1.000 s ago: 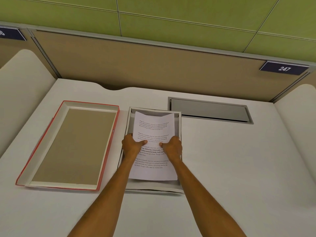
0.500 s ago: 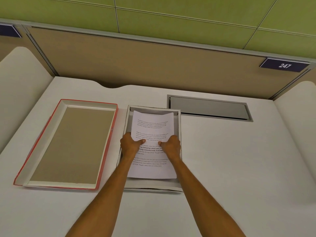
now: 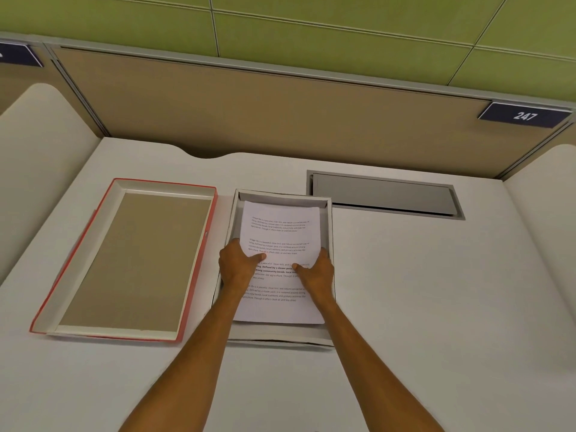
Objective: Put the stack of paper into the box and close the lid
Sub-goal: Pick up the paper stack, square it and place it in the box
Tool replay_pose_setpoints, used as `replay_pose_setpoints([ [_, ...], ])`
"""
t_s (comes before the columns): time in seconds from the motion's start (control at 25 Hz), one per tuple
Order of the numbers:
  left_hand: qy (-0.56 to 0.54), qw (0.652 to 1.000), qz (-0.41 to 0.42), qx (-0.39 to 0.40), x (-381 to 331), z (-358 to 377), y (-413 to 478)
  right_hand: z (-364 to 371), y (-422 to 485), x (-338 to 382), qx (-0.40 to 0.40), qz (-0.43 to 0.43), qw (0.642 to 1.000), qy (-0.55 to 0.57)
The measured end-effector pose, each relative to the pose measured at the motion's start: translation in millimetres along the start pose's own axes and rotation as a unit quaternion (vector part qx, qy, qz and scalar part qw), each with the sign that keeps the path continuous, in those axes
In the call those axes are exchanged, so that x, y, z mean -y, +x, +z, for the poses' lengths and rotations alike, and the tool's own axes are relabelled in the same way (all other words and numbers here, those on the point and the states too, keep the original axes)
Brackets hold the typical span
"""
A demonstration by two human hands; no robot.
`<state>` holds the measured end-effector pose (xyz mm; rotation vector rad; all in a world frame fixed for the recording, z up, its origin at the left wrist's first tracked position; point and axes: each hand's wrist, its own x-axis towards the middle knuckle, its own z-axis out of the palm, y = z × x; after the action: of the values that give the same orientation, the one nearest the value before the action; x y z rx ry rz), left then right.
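A white stack of paper [image 3: 280,232] with printed text lies inside the open white box [image 3: 282,338] at the middle of the desk. My left hand [image 3: 237,266] grips the stack's left edge, thumb on top. My right hand [image 3: 316,271] grips its right edge the same way. The stack's far end is low in the box; its near end sits slightly higher. The red-edged lid [image 3: 124,260] lies upside down to the left of the box, showing its brown inside.
A grey cable hatch [image 3: 383,194] is set into the white desk [image 3: 436,307] behind and right of the box. A tan partition [image 3: 280,113] with a "247" plate [image 3: 525,115] closes the back. Curved white dividers stand at both sides.
Both hands have lowered the stack deeper into the box and slid it slightly toward me. The lid has not moved.
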<state>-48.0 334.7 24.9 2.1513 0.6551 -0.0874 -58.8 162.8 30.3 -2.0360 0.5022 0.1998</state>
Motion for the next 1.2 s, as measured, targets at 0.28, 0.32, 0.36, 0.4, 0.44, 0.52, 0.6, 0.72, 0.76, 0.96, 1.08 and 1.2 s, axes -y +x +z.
replay_pose_setpoints([
  [0.28, -0.021, 0.999, 0.001, 0.047, 3.6, -4.2, -4.2, -11.2, -1.4, 0.6, 0.054, -0.013, 0.998, -0.020],
  [0.32, -0.022, 0.998, -0.003, 0.064, 4.0, -6.8, -2.4, -12.5, -0.7, 1.1, 0.059, -0.008, 0.998, -0.020],
  [0.36, -0.021, 0.996, -0.008, 0.082, 4.1, -9.9, -0.1, -13.9, -0.5, 1.5, 0.063, -0.005, 0.998, -0.019],
  [0.4, -0.019, 0.995, -0.011, 0.097, 4.1, -13.1, 2.0, -15.3, 0.1, 1.9, 0.066, -0.002, 0.998, -0.017],
  [0.44, -0.021, 0.994, -0.013, 0.109, 4.1, -16.4, 3.3, -17.0, 0.6, 2.2, 0.069, 0.002, 0.998, -0.014],
  [0.52, -0.034, 0.992, -0.019, 0.123, 4.9, -21.9, 5.0, -20.0, 1.9, 2.1, 0.073, 0.014, 0.997, -0.003],
  [0.6, -0.045, 0.991, -0.020, 0.128, 5.9, -24.3, 5.5, -22.0, 2.7, 1.3, 0.072, 0.024, 0.997, 0.006],
  [0.72, -0.047, 0.991, -0.016, 0.125, 5.7, -23.4, 1.7, -19.9, 1.1, 0.0, 0.063, 0.018, 0.998, 0.009],
  [0.76, -0.049, 0.991, -0.016, 0.123, 5.2, -22.3, 0.0, -18.6, -0.3, -0.3, 0.060, 0.015, 0.998, 0.009],
  [0.96, -0.071, 0.991, -0.022, 0.114, 3.0, -18.6, -5.4, -13.6, -1.0, -0.6, 0.055, 0.002, 0.998, -0.006],
  [1.08, -0.050, 0.992, -0.031, 0.112, 0.1, -18.1, -5.6, -11.9, -0.9, -0.7, 0.049, -0.003, 0.999, -0.022],
  [1.2, -0.006, 0.993, -0.005, 0.114, -12.0, -23.2, -11.7, -12.2, -0.7, 0.1, 0.061, -0.001, 0.998, -0.019],
])
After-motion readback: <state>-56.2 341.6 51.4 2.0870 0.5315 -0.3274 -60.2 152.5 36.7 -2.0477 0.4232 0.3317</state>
